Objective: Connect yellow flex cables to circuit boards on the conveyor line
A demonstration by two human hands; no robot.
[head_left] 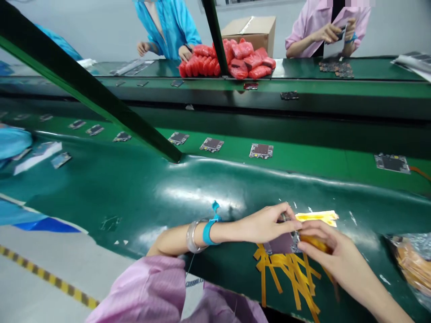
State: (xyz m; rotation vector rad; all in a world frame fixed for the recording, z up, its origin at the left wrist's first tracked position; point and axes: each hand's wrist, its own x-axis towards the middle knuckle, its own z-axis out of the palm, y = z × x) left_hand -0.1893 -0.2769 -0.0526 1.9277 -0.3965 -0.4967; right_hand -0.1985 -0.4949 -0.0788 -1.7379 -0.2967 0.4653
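A circuit board (281, 244) with a flat grey-violet face is held in my left hand (266, 224), whose fingers close over its far edge. My right hand (333, 244) pinches at the board's right edge, with an orange flex cable (314, 243) between its fingers and thumb. The exact join of cable and board is hidden by the fingertips. Under both hands lies a loose pile of orange flex cables (296, 273). Yellow strips (318, 217) lie just beyond my fingers. A blue wrist strap (209, 232) circles my left wrist.
A conveyor belt (310, 159) carries spaced circuit boards (261, 150); one board (392, 163) has an orange cable attached. A green post (144, 125) slants down at left. A plastic bag (414, 264) sits at right. Across stand co-workers, red bubble-wrapped packs (242, 58) and a carton (266, 33).
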